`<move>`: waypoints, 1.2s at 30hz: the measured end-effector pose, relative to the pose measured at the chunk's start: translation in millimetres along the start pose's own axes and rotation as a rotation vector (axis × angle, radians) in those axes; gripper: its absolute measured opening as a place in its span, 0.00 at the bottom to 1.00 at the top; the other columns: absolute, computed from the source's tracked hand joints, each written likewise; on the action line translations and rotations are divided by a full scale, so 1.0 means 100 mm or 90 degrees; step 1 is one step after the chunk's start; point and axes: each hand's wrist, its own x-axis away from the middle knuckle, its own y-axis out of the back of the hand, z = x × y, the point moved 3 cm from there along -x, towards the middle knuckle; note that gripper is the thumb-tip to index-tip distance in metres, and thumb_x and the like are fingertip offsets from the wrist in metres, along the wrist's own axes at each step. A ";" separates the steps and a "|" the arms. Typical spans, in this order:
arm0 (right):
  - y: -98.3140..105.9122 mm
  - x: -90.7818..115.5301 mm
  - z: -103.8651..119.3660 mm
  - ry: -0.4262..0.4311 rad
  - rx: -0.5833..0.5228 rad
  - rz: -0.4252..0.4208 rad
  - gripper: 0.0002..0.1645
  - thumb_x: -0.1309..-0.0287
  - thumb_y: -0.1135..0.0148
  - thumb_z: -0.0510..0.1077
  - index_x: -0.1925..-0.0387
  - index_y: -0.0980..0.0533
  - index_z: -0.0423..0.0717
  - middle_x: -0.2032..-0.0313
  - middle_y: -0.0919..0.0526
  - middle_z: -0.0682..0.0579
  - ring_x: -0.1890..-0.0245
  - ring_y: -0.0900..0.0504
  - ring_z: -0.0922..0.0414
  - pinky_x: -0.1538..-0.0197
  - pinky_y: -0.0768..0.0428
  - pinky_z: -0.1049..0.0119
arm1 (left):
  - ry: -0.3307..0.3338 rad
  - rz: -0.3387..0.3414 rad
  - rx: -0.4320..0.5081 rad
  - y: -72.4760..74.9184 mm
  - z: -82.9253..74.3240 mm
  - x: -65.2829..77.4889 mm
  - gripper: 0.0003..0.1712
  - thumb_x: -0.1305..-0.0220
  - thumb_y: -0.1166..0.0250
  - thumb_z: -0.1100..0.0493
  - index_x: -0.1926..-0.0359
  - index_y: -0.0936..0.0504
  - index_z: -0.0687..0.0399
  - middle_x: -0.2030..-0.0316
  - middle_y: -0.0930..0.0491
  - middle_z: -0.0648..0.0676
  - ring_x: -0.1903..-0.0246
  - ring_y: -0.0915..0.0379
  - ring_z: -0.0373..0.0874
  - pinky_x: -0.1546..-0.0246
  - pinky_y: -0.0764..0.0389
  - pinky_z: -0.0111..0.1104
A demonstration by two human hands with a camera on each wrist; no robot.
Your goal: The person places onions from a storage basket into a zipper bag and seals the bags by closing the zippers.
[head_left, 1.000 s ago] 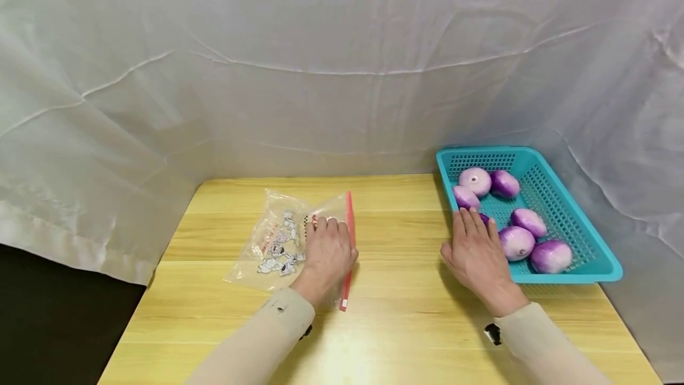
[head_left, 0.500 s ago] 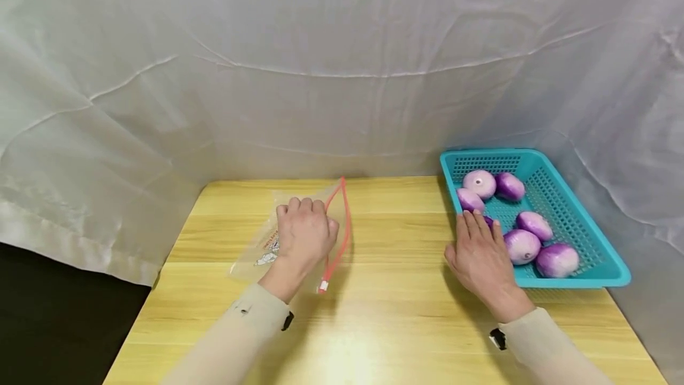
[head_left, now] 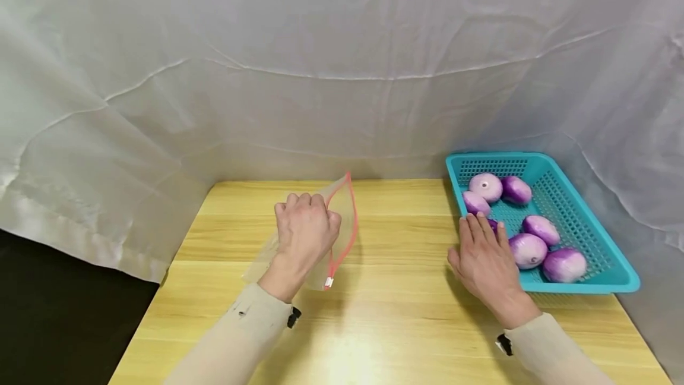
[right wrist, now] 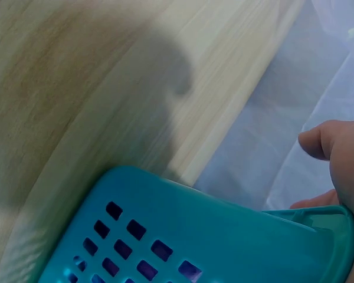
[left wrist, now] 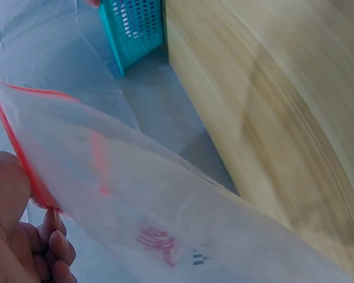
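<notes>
My left hand (head_left: 304,227) pinches one edge of the mouth of a clear zip bag (head_left: 346,221). Red strips line the bag's mouth, which gapes toward the right, and a white slider (head_left: 328,282) sits at its near end. In the left wrist view, thumb and fingertips grip the red edge, and printing shows through the plastic (left wrist: 224,230). My right hand (head_left: 486,260) rests over the left side of a turquoise basket (head_left: 592,218), its fingers extended across the rim. Several purple-and-white onions (head_left: 528,251) lie in the basket; one is partly hidden beneath the fingers.
A wooden table (head_left: 395,314) carries the bag at left and the basket at right. Pale grey cloth (head_left: 342,117) hangs behind the table and along its sides. A dark area (head_left: 59,308) lies beyond the left edge.
My left hand has changed its hold and raised the bag's upper edge, so the flat mouth now gapes. The right hand has stayed on the basket. The whole view has shifted slightly.
</notes>
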 end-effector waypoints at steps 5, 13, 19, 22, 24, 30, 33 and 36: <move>0.03 -0.04 0.06 0.001 -0.037 -0.021 0.41 0.36 0.34 0.55 0.36 0.29 0.27 0.38 0.24 0.27 0.34 0.29 0.30 0.29 0.37 0.29 | 0.015 0.010 0.006 0.00 -0.03 0.00 0.13 0.44 0.42 0.59 0.82 0.34 0.50 0.82 0.35 0.50 0.75 0.35 0.53 0.70 0.42 0.41; 0.08 -0.29 0.69 -0.018 -0.191 -0.084 0.27 0.35 0.31 0.53 0.52 0.19 0.32 0.57 0.17 0.34 0.55 0.20 0.33 0.53 0.23 0.38 | 0.013 0.002 -0.003 0.05 -0.07 -0.01 0.13 0.44 0.42 0.59 0.82 0.35 0.50 0.82 0.35 0.50 0.75 0.35 0.53 0.70 0.43 0.41; 0.14 -0.50 1.26 -0.094 -0.363 0.028 0.19 0.30 0.33 0.54 0.57 0.17 0.41 0.58 0.15 0.44 0.54 0.20 0.44 0.44 0.26 0.43 | 0.002 0.015 -0.005 0.08 -0.13 0.00 0.13 0.43 0.42 0.59 0.81 0.33 0.50 0.81 0.34 0.50 0.75 0.34 0.52 0.70 0.41 0.42; 0.15 -0.58 1.40 -0.103 -0.395 0.044 0.12 0.30 0.35 0.50 0.64 0.18 0.45 0.64 0.16 0.49 0.62 0.21 0.50 0.48 0.26 0.47 | -0.005 0.003 -0.002 0.11 -0.16 0.02 0.13 0.44 0.41 0.59 0.81 0.34 0.50 0.82 0.35 0.50 0.75 0.35 0.52 0.71 0.43 0.40; 0.15 -0.64 1.44 -0.108 -0.409 0.051 0.10 0.31 0.37 0.45 0.68 0.19 0.46 0.69 0.18 0.51 0.67 0.24 0.53 0.53 0.26 0.51 | -0.012 -0.011 -0.001 0.15 -0.19 0.03 0.14 0.45 0.40 0.59 0.82 0.35 0.51 0.82 0.37 0.50 0.76 0.36 0.52 0.72 0.45 0.39; 0.18 -0.82 1.38 -0.141 -0.434 0.103 0.08 0.39 0.43 0.39 0.73 0.23 0.46 0.73 0.23 0.51 0.73 0.26 0.55 0.63 0.25 0.59 | -0.043 0.006 -0.043 0.45 -0.32 0.06 0.17 0.48 0.36 0.59 0.83 0.36 0.52 0.83 0.38 0.50 0.78 0.37 0.52 0.75 0.47 0.37; 0.20 -0.88 1.35 -0.135 -0.441 0.151 0.06 0.41 0.44 0.40 0.74 0.25 0.47 0.73 0.24 0.51 0.72 0.26 0.55 0.63 0.27 0.61 | -0.041 0.091 -0.073 0.60 -0.36 0.05 0.17 0.46 0.35 0.58 0.83 0.33 0.52 0.83 0.36 0.51 0.79 0.36 0.52 0.76 0.40 0.40; 0.20 -0.90 1.35 -0.117 -0.438 0.198 0.06 0.42 0.44 0.40 0.74 0.26 0.47 0.74 0.24 0.52 0.74 0.28 0.56 0.64 0.28 0.62 | -0.006 0.226 -0.094 0.63 -0.36 -0.02 0.16 0.40 0.34 0.54 0.79 0.29 0.54 0.80 0.32 0.52 0.75 0.33 0.53 0.71 0.32 0.45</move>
